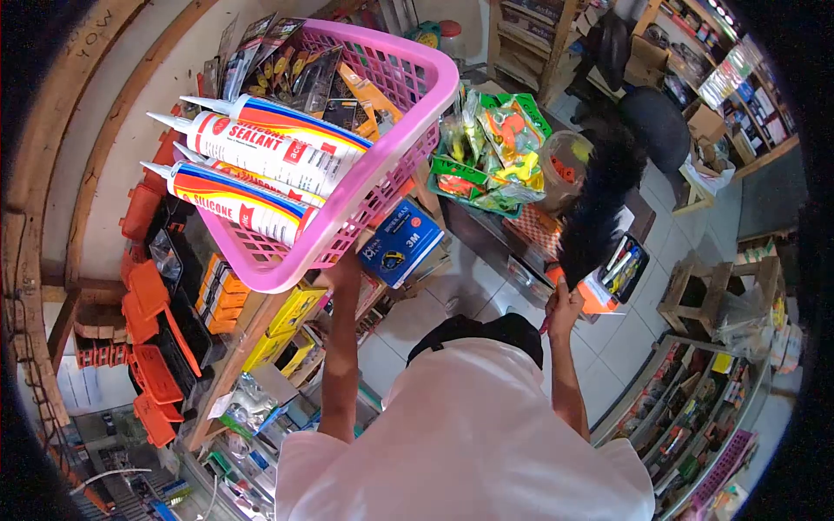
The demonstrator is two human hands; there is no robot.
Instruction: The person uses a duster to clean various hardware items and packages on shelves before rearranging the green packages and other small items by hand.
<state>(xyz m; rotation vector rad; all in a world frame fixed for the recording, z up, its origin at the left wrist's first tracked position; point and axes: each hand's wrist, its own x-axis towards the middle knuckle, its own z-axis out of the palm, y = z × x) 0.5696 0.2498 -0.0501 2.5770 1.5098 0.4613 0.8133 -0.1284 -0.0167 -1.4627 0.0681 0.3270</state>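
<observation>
A pink basket (395, 161) holding white silicone sealant tubes (269, 149) and packaged items stands at the upper left. My left hand (340, 265) reaches up to the basket's lower side; its fingers are hidden behind or under the rim. On the right, my right hand (563, 306) is closed round the handle of a black feather duster (599, 208), whose fluffy end points up and away. The duster is beside a clear jar (565, 165) and above a black tray of pens (624, 267). A blue 3M box (401, 243) sits just right of my left hand.
Colourful packets (499, 148) fill a green container beyond the blue box. Orange boxes (155, 373) stand at the left near yellow boxes (282, 326). A wooden stool (721, 291) and a glass display case (682, 391) are at the right. Tiled floor (469, 282) shows between the furniture.
</observation>
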